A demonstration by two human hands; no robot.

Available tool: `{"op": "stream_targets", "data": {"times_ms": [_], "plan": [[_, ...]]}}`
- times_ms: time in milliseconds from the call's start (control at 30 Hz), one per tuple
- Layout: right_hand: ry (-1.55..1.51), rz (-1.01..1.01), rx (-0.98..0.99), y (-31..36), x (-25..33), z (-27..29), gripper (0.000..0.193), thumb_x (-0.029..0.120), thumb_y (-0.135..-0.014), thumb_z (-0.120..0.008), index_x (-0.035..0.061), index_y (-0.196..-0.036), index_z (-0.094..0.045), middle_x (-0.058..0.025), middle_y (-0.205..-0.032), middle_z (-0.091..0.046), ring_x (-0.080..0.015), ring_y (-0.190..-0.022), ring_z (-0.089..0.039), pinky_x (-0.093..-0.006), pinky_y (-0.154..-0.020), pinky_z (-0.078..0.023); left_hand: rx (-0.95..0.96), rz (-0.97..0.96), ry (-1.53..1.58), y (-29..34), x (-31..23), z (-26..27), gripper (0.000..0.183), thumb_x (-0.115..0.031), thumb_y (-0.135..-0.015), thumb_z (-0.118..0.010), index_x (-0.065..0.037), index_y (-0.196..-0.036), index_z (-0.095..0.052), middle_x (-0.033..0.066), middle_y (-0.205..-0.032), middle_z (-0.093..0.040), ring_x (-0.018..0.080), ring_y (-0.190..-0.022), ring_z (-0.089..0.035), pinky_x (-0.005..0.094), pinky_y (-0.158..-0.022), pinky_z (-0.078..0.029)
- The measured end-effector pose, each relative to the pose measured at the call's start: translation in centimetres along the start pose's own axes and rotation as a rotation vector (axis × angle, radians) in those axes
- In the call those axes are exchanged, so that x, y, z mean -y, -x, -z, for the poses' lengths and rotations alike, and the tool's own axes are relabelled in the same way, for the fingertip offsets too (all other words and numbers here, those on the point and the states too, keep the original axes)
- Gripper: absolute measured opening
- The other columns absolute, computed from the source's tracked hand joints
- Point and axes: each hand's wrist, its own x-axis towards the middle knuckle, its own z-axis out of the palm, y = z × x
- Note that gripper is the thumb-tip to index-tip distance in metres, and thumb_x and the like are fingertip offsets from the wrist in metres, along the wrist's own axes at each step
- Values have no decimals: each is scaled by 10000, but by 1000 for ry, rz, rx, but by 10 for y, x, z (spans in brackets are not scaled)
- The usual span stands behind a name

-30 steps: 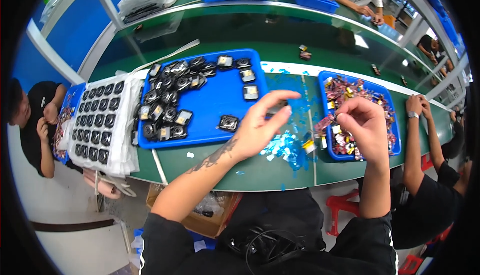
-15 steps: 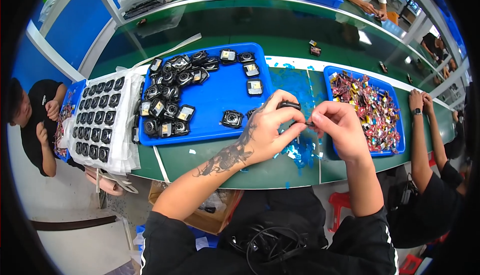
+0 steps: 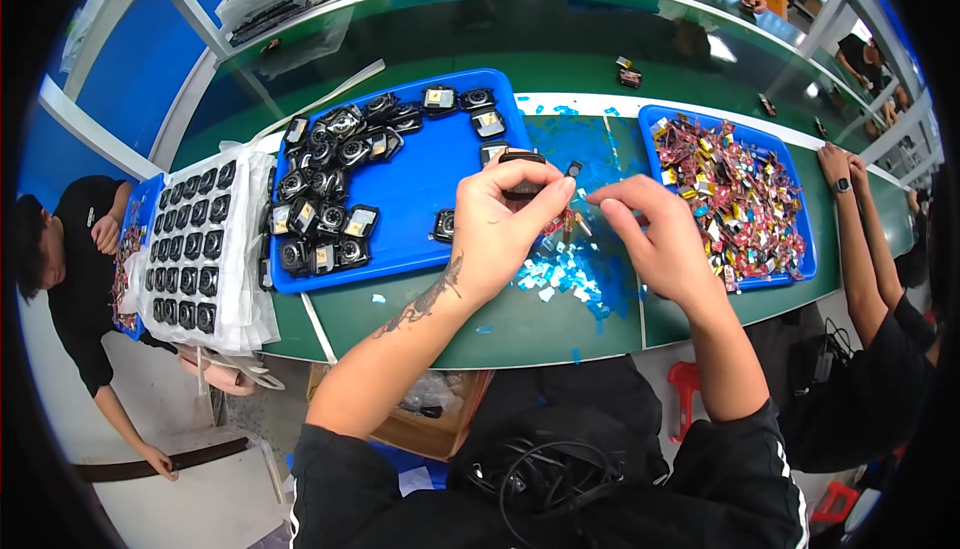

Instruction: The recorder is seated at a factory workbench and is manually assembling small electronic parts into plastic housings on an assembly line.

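Left hand clamped a small black part above the blue tray's edge | right hand pinched a tiny piece | risk: piece slipping among blue scraps.

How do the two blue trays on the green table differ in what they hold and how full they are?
The left blue tray holds dark, squarish parts ranged mostly along its far and left sides, with much bare floor; the right blue tray is heaped with small red, yellow and pink pieces, nearly covering it. Both are shallow, blue, and lie on the green table.
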Motion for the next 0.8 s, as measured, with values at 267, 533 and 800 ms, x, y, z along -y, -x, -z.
{"op": "stream_targets", "data": {"times_ms": [267, 533, 800], "plan": [[-804, -248, 39, 1, 12, -37, 252, 78, -826, -729, 13, -1039, -612, -42, -959, -642, -101, -860, -610, -237, -741, -501, -26, 112, 173, -1, -4, 4, 92, -71, -873, -678, 9, -916, -660, 40, -795, -640, 75, -640, -579, 212, -556, -465], [-799, -209, -140, 6, 13, -35, 167, 20, -849, -679, 27, -983, -580, -4, -904, -607, -61, -829, -578, -211, -707, -481, -15, 115, 206, 1, -3, 2, 116, -85, -886, -663, 16, -935, -637, 59, -815, -642, 103, -663, -617, 240, -586, -513], [-958, -253, -60, 11, 17, -30, 299, 26, -804, -731, -3, -1059, -577, -61, -1011, -624, -102, -944, -607, -247, -821, -510, 35, 126, 234, 0, -3, 4, 120, -89, -895, -655, 23, -926, -624, 67, -802, -637, 119, -669, -636, 245, -594, -535]]}}
